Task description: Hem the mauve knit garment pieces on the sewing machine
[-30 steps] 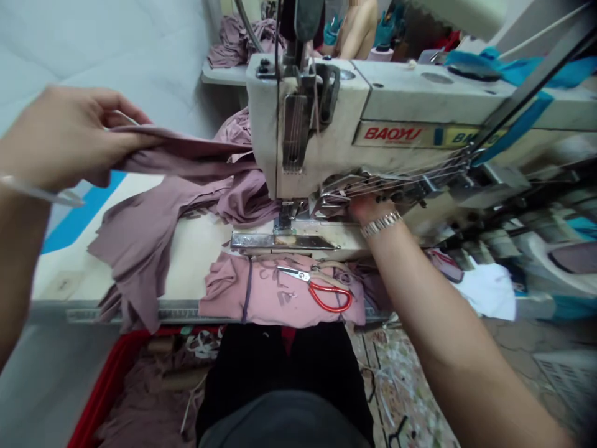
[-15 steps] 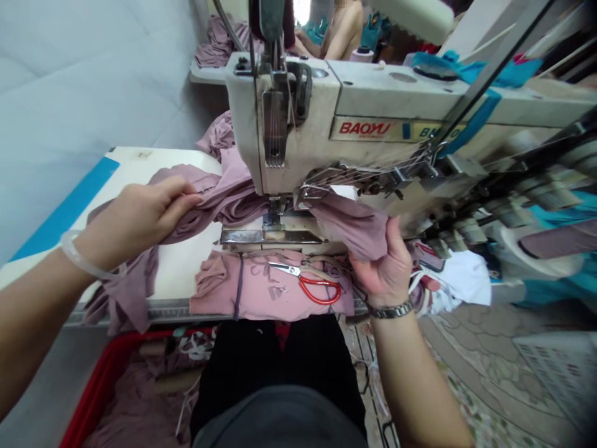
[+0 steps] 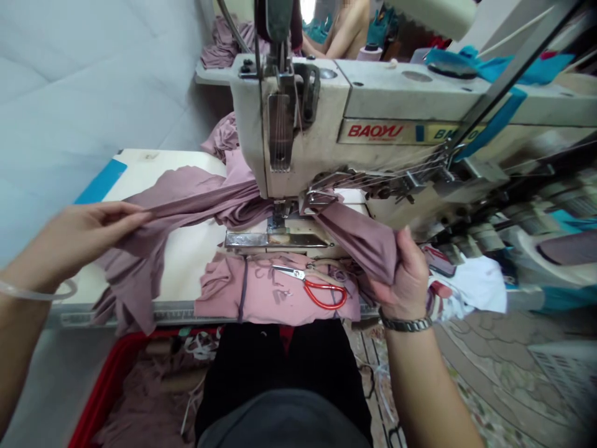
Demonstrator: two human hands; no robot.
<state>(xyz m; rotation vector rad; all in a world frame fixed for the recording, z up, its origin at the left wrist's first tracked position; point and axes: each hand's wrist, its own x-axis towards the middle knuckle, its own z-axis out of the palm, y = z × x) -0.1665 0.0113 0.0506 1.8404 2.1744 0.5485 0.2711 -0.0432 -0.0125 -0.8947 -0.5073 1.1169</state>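
Observation:
A mauve fabric piece [image 3: 196, 202] stretches from the sewing machine [image 3: 298, 137] toward the left, its edge pinched in my left hand [image 3: 100, 233]. On the right, my right hand [image 3: 405, 280] grips a folded mauve strip [image 3: 361, 239] whose other end reaches the machine's guide beside the needle area. The strip looks taut. Whether it joins the left fabric is hidden behind the machine head. Red-handled scissors [image 3: 324, 294] lie with blades pointing left on a pink padded cloth [image 3: 265, 292] at the table's front edge.
A red bin [image 3: 105, 379] of mauve cloth stands below the table [image 3: 196, 249]. White cloth [image 3: 480, 286] and a phone-like object [image 3: 438, 261] lie at the right, near thread cones [image 3: 559, 199]. Behind the machine, a person's arm [image 3: 347, 37] shows.
My left hand has moved left, drawing the fabric out straighter. My right hand has shifted slightly right and down, with the strip still held. The whole view has shifted a little.

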